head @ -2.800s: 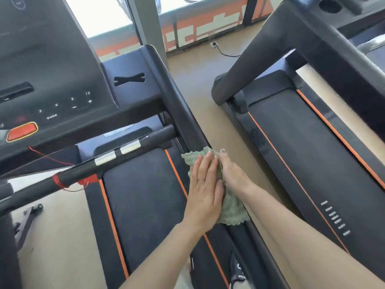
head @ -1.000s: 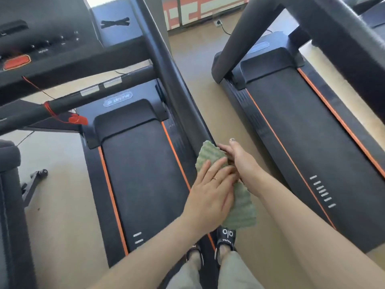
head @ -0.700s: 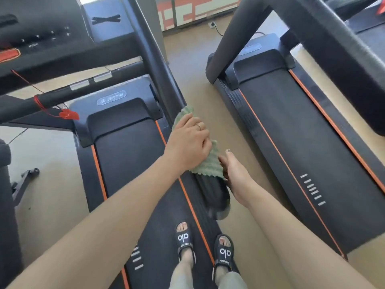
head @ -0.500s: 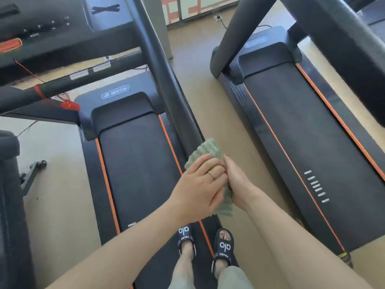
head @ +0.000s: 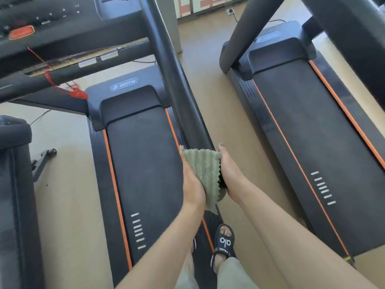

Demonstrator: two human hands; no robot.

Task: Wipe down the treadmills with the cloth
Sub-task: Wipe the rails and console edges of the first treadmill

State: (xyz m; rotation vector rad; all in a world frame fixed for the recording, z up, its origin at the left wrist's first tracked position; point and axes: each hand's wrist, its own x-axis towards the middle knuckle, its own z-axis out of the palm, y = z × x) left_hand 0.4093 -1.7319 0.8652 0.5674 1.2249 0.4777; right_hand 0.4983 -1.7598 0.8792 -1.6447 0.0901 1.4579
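Note:
A green ribbed cloth point(head: 203, 165) is wrapped over the lower end of the black handrail point(head: 177, 80) of the treadmill point(head: 143, 163) I stand on. My left hand point(head: 192, 184) grips the cloth from the left side, its fingers hidden under the fabric. From the right, my right hand point(head: 228, 170) clasps the cloth and rail, thumb up along the edge. The rail's tip is hidden between both hands.
A second treadmill point(head: 302, 132) lies to the right across a strip of tan floor. The console point(head: 41, 17) with an orange button and a red safety cord point(head: 73, 93) are at the upper left. My feet in black slides point(head: 224, 243) stand by the belt's right edge.
Both hands slid the cloth up and down the handrail. My left hand has moved from on top of the cloth to its left side, so the fabric's top now shows.

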